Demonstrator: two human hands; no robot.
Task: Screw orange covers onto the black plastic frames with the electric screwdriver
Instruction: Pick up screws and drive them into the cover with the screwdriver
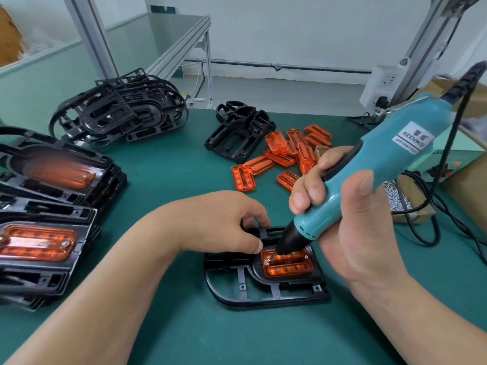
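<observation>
On the green counter (171, 167), white walls (290, 27) behind, one black frame (263, 293) lies up front with one orange cover (287, 267) seated in it. Fingers of the left hand (224, 222) curl on its far edge, while the right hand (342, 227) has its fingers wrapped round one teal electric screwdriver (369, 175), bit on the cover's left corner. Two finished stacks (52, 206) sit left, roughly ten loose covers (290, 151) behind.

Bright, even indoor light from above. Shadows are soft, with a faint one under the left hand (224, 222) on the black frame (237, 283) and green table (163, 180). White glints on the near orange cover (39, 243) at left. The far left stack (58, 169) is smeared and out of focus. Metal posts (89, 35) bend at the edges – wide-angle. Centre sharp, screwdriver (395, 148) label readable.
</observation>
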